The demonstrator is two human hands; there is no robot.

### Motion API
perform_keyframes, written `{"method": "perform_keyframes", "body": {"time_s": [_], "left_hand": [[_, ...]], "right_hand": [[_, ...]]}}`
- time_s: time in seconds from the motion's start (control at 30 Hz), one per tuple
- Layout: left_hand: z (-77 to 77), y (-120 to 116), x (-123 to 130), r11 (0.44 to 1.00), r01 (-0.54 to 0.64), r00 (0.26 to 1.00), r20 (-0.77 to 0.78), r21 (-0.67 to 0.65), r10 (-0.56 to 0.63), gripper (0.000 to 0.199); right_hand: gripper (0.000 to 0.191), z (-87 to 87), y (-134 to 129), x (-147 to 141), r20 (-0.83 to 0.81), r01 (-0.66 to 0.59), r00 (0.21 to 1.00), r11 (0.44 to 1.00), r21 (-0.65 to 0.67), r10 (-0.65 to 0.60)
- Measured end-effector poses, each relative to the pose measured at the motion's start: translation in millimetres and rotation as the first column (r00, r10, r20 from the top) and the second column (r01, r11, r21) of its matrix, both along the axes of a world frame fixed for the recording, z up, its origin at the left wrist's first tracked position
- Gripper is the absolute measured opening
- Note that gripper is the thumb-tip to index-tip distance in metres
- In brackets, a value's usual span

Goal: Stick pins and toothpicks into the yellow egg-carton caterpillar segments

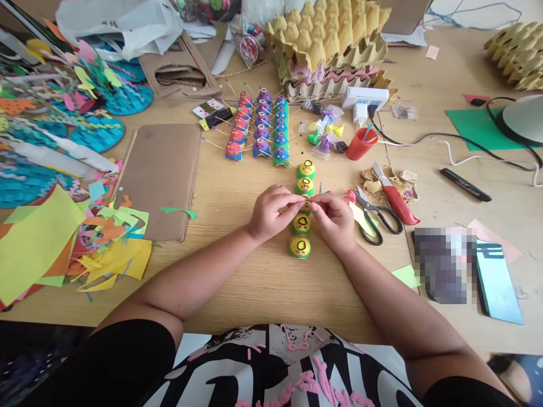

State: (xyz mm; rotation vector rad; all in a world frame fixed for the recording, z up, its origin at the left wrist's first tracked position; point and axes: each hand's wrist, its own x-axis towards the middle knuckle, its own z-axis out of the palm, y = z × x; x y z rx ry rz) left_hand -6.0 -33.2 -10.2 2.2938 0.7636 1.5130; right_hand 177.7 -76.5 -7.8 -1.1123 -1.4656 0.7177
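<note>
Black-and-white printed shirt [271, 362] with pink raised lettering lies closest, below the person's two forearms. Ahead, the left hand [275, 211] and the right hand [336, 220] meet over the middle bump of a yellow-and-green strip of five domed, smiling faces [301, 225], which stands on a pale wooden table [237, 271]. Each hand has thumb and forefinger pinched together; whatever sits between the fingertips is too small to tell. Beside the right hand lie black-handled metal scissors [370, 207] and a red-handled knife [399, 201]. Beyond the strip stand three other bumpy strips: red-and-blue [238, 134], purple-and-blue [262, 133] and green-and-blue [280, 135].
</note>
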Motion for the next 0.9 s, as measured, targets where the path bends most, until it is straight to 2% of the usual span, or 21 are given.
{"method": "perform_keyframes", "body": {"time_s": [0.2, 0.37, 0.63, 0.9], "left_hand": [[-0.2, 0.5, -0.3, 1.0, -0.004, 1.0, -0.018, -0.012, 0.003, 0.009], [0.1, -0.1, 0.1, 0.999, 0.0, 1.0, -0.013, -0.032, 0.0, 0.008], [-1.3, -0.1, 0.9, 0.999, 0.003, 1.0, -0.006, -0.047, -0.003, 0.009], [-0.1, -0.7, 0.6, 0.997, -0.021, 1.0, -0.015, -0.076, 0.019, 0.012]], "right_hand": [[0.035, 1.5, 0.7, -2.2, -0.084, 0.05, 0.995, 0.998, -0.048, -0.054], [0.04, 3.9, 1.2, -2.5, -0.121, 0.035, 0.992, 0.996, -0.086, -0.046], [0.039, 2.1, 0.6, -1.4, -0.007, 0.074, 0.997, 0.997, -0.027, -0.074], [0.041, -0.5, 1.6, 0.8, -0.155, 0.043, 0.986, 0.994, -0.105, -0.059]]}}
